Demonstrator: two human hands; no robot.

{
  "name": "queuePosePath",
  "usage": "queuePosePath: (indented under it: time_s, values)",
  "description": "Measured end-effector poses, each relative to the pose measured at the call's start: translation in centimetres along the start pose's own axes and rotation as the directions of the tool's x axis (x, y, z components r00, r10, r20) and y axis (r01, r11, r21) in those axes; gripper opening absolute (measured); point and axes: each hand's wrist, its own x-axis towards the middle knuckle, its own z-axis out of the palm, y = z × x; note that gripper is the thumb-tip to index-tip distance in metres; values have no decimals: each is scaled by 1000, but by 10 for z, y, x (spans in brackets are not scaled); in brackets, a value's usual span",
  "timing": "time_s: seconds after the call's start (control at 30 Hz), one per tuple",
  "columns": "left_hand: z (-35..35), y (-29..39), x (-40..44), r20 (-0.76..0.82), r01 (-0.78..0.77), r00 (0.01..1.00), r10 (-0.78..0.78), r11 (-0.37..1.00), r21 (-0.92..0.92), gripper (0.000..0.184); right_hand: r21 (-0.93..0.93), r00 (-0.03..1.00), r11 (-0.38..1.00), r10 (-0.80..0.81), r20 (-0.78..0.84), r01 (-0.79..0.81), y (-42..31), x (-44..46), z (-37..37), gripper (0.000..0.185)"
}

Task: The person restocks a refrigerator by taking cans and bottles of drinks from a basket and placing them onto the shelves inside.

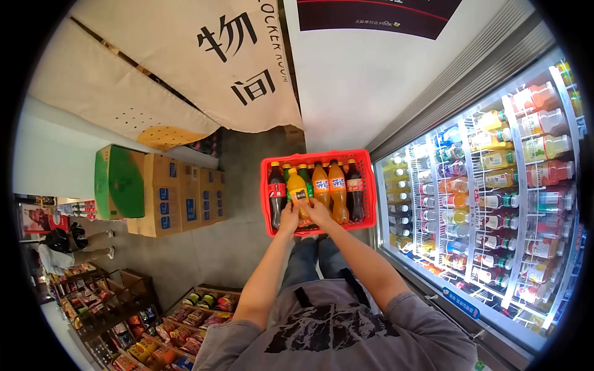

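Before me is a red plastic basket (369, 185) with several drink bottles in it. My left hand (289, 218) and my right hand (318, 214) are both closed around the lower part of a yellow juice bottle (297, 184), which leans over the others. A dark cola bottle (277, 196) stands at the basket's left side and another cola bottle (354, 191) at its right. Beside my right hand are two orange soda bottles (338, 195). Green-tinted bottles (307, 175) show partly behind the juice bottle.
A lit drinks cooler (458, 235) lines the right side. Stacked cardboard boxes (162, 195) stand on the left, with snack shelves (179, 328) at lower left. A printed cloth curtain (185, 68) hangs ahead. Another person (77, 247) is at the far left.
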Motion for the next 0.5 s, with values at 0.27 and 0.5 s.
queuePosePath:
  time_s: [0.27,0.5]
  values:
    - [1,16,-33,209,164,976,-63,842,-513,50,267,999,964,-2,40,-9,-3,-26,-3,62]
    - [6,50,-66,290,124,951,107,726,-676,40,323,933,882,-281,-222,343,-40,-85,-7,59]
